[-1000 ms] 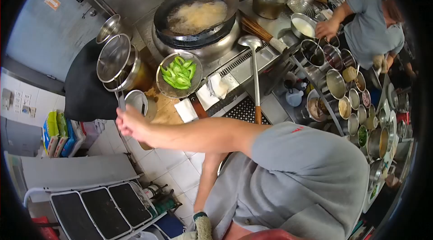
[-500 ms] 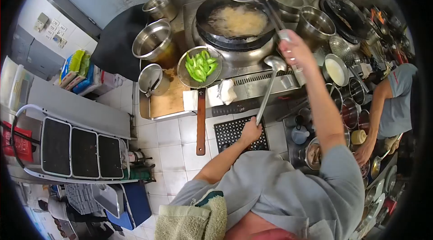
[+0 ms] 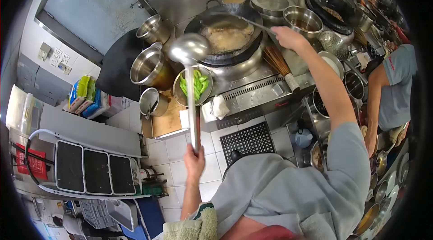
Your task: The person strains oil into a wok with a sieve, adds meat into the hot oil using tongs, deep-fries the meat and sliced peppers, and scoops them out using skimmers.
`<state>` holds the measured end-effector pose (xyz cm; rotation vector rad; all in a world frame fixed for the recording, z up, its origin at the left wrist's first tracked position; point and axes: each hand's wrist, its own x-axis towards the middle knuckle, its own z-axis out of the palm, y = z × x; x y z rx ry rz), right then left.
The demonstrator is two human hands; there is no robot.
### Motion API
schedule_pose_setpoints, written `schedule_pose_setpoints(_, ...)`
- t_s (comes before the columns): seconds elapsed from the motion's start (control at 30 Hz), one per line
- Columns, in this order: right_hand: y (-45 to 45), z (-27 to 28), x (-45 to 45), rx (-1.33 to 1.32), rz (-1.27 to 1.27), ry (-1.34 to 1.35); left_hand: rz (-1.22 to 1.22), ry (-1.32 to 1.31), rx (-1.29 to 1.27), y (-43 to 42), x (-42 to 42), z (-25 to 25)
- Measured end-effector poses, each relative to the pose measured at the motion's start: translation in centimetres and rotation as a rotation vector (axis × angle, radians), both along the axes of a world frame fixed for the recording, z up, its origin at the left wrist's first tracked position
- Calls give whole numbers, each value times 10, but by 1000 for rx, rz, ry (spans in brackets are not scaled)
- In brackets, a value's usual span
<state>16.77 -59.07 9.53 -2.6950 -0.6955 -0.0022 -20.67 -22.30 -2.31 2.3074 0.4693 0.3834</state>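
Observation:
My left hand (image 3: 195, 162) is closed around the long handle of a metal ladle (image 3: 189, 49). The ladle's bowl is raised above and beyond a strainer (image 3: 204, 99) of cut green peppers (image 3: 196, 85). Its wooden handle (image 3: 198, 127) runs behind the ladle toward my left hand; whether my fingers touch it too, I cannot tell. My right hand (image 3: 288, 37) grips the handle of a second strainer (image 3: 255, 24), whose blurred head is at the wok. Inside the black wok (image 3: 191, 24), pale food (image 3: 228, 37) bubbles in liquid.
Steel pots (image 3: 146, 66) stand left of the wok, and a bamboo brush (image 3: 276, 61) lies to its right. A white cloth (image 3: 220, 107) rests on the counter edge. At far right a co-worker's arm (image 3: 374, 100) reaches among pans. A perforated black mat (image 3: 248, 139) covers floor tiles.
My left hand has swung the ladle left and up, over the peppers. My right hand has brought the second strainer down from above the wok to it. The view has shifted slightly.

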Motion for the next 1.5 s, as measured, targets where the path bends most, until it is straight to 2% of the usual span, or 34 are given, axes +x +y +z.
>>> schedule_pose_setpoints(0.03,9,1,-2,27,4,-44,37,-61,-44,21,9,1)
schedule_pose_setpoints(0.07,14,9,0,54,3,-107,46,-64,-204,45,21,3)
schedule_pose_setpoints(0.1,15,15,-2,58,-7,-110,53,-8,-118,73,33,8)
schedule_pose_setpoints(0.17,12,32,-13,90,-39,-170,90,-43,-104,98,59,46)
schedule_pose_setpoints(0.2,10,44,-21,84,-52,-173,78,-81,-21,121,71,50)
schedule_pose_setpoints(0.23,9,58,-34,49,-42,-87,48,-135,99,140,83,57)
schedule_pose_setpoints(0.3,14,71,-53,-15,-21,90,44,-75,90,187,114,58)
schedule_pose_setpoints(0.37,23,55,-49,-14,-29,116,15,-21,31,230,152,56)
schedule_pose_setpoints(0.43,29,28,-40,-11,-40,143,26,49,-21,238,186,75)
schedule_pose_setpoints(0.5,31,5,-26,59,-93,-9,-1,102,-63,265,221,73)
schedule_pose_setpoints(0.63,23,32,-57,126,-147,-157,11,140,-97,285,256,68)
schedule_pose_setpoints(0.7,17,46,-73,80,-119,-193,-8,162,-50,288,263,62)
schedule_pose_setpoints(0.77,18,61,-85,93,-298,163,-13,180,36,298,268,48)
schedule_pose_setpoints(0.83,11,41,-62,80,-227,182,-16,194,-105,294,268,48)
schedule_pose_setpoints(0.9,14,16,-36,120,-222,279,27,226,-45,299,271,43)
schedule_pose_setpoints(0.93,15,8,-21,299,-261,392,14,220,-79,298,268,43)
schedule_pose_setpoints(0.97,9,1,-12,284,-251,398,4,211,-113,297,263,43)
schedule_pose_setpoints(1.03,19,12,-4,443,-335,333,-10,280,-78,303,254,35)
schedule_pose_setpoints(1.1,9,11,13,427,-310,274,31,148,-10,304,240,24)
schedule_pose_setpoints(1.13,7,15,17,431,-326,253,65,255,130,252,213,74)
schedule_pose_setpoints(1.17,5,17,21,435,-342,232,79,258,127,239,200,73)
schedule_pose_setpoints(1.23,0,9,30,403,-316,226,307,118,591,220,171,71)
schedule_pose_setpoints(1.27,0,5,32,394,-334,295,319,126,588,204,155,70)
schedule_pose_setpoints(1.33,2,-13,42,475,-380,454,379,-147,666,171,117,76)
schedule_pose_setpoints(1.37,8,-19,43,472,-371,461,388,-139,668,171,100,67)
schedule_pose_setpoints(1.47,16,-45,54,687,-189,850,323,-227,587,173,57,23)
schedule_pose_setpoints(1.5,18,-53,53,688,-194,855,305,-214,538,176,42,5)
